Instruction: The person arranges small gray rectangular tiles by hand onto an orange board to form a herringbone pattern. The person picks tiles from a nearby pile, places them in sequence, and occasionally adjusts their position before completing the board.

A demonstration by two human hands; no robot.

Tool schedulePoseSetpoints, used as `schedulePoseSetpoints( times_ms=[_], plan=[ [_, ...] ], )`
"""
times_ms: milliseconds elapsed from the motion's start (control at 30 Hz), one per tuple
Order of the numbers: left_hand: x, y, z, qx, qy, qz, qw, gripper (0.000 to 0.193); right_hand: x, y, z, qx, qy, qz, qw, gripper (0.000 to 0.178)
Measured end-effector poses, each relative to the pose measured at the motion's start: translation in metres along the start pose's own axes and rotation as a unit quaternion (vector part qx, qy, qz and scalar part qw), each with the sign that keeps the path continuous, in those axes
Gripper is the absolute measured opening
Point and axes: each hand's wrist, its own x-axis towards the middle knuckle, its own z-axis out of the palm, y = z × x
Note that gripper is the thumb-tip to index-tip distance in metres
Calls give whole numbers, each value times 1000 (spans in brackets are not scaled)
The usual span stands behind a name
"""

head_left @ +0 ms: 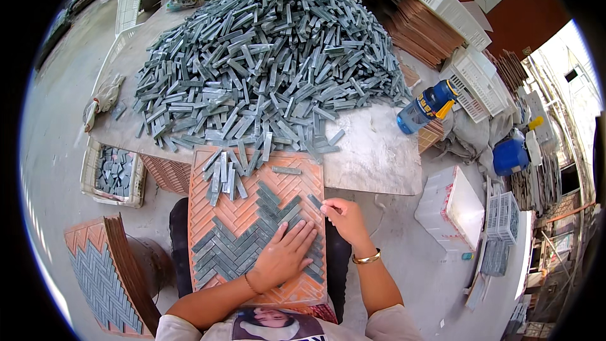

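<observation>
An orange herringbone mould tray (303, 180) lies in front of me, its lower part filled with grey-green stone strips (221, 252) set in zigzag rows. My left hand (287, 256) rests flat on these strips, fingers stretched out. At the tray's right edge my right hand (344, 218) pinches one small stone strip (314, 201) between thumb and fingers. A loose bunch of strips (224, 173) lies on the tray's upper left, and a single strip (286, 170) lies across its upper middle.
A large heap of stone strips (271, 57) covers the table (375, 151) beyond the tray. A blue bottle (420, 110) stands at its right. On the left are a white crate (136, 196) of stone pieces and a filled mould tray (104, 278). A white foam box (448, 211) sits at right.
</observation>
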Motion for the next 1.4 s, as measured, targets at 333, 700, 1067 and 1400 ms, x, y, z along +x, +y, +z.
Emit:
schedulePoseSetpoints(
  times_ms=[333, 700, 1067, 1400],
  plan=[
    [-12, 1, 2, -22, 2, -8, 1000, 66, -34, -23, 14, -95, 37, -126, 987, 12],
    [19, -18, -5, -4, 39, -21, 999, 72, -17, -21, -4, -64, 3, -103, 993, 13],
    [15, 1, 6, 13, -32, 20, 999, 79, 41, -20, 5, -83, 96, -178, 976, 16],
    [19, 2, 2, 16, -23, 22, 999, 75, 101, -36, 37, -225, -14, -309, 924, 28]
  ],
)
